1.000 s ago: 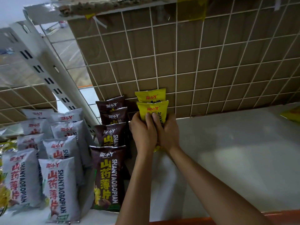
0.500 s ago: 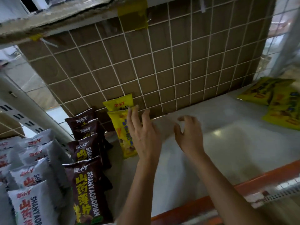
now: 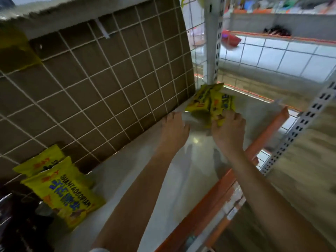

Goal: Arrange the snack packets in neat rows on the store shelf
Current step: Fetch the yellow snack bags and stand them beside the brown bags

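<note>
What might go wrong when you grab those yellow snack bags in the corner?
1. The right hand pinches the loose yellow packets only by their near ends, so one could slip out.
2. That pile lies near the shelf's orange front edge; a quick pull might send a packet over it.
3. The yellow row stands tilted near the wire grid and could topple when more arrive.

Head view: worn on the head, aimed forward and down along the shelf point(image 3: 145, 179).
Nearness: held at arm's reach.
</note>
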